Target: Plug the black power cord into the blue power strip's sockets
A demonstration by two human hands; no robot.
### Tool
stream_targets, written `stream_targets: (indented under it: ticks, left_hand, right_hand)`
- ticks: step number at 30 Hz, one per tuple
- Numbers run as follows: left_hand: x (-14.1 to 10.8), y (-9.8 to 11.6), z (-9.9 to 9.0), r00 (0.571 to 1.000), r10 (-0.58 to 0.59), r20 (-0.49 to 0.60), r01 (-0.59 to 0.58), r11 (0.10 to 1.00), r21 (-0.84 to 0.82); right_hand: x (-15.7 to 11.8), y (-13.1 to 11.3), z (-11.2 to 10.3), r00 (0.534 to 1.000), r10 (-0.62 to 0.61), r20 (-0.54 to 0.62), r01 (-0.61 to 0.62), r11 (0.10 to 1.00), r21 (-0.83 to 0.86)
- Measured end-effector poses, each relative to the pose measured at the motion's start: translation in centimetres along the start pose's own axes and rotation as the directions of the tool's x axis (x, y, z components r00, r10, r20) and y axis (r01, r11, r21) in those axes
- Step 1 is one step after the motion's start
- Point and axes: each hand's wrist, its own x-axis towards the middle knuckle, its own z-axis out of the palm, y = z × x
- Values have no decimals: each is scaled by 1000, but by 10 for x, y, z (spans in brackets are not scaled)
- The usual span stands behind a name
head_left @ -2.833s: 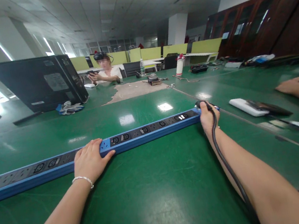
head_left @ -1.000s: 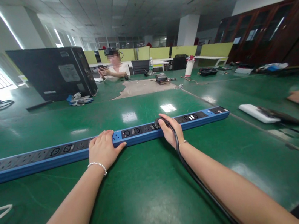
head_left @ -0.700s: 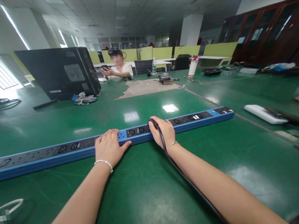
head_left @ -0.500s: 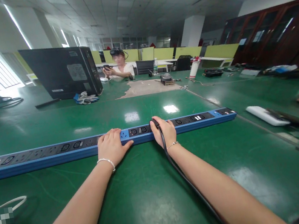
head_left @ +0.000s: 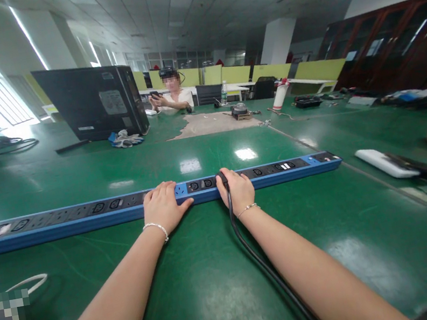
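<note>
Two bare hands on a long blue-and-black power strip (head_left: 132, 214) across a scuffed, glossy green tabletop (head_left: 199, 271).
The left hand (head_left: 163, 206) lies palm-down over the boxy strip, thumb spread; the right hand (head_left: 240, 189) grips a black plug (head_left: 221, 178) with a smooth, round cable (head_left: 274, 275) against its socketed face, though whether it is seated cannot be told. Farther back stands a clear bottle (head_left: 224, 95), its contents too small to make out.

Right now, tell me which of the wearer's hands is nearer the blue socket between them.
Left. The left hand rests on the blue power strip just beside that blue socket; the right hand, gripping the black plug, is farther off, beyond two black outlets.
</note>
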Motion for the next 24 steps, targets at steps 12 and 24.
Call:
stream_targets:
  ticks: [12, 24]
  left_hand:
    - [-1, -1, 0, 1000, 5, 11, -5, 1000, -9]
    - [-1, -15, -2, 999, 14, 31, -14, 1000, 26]
  right_hand:
    - [-2, 6, 5, 1000, 15, 20, -16, 998, 56]
    - [-3, 4, 9, 998, 63, 16, -64, 994, 87]
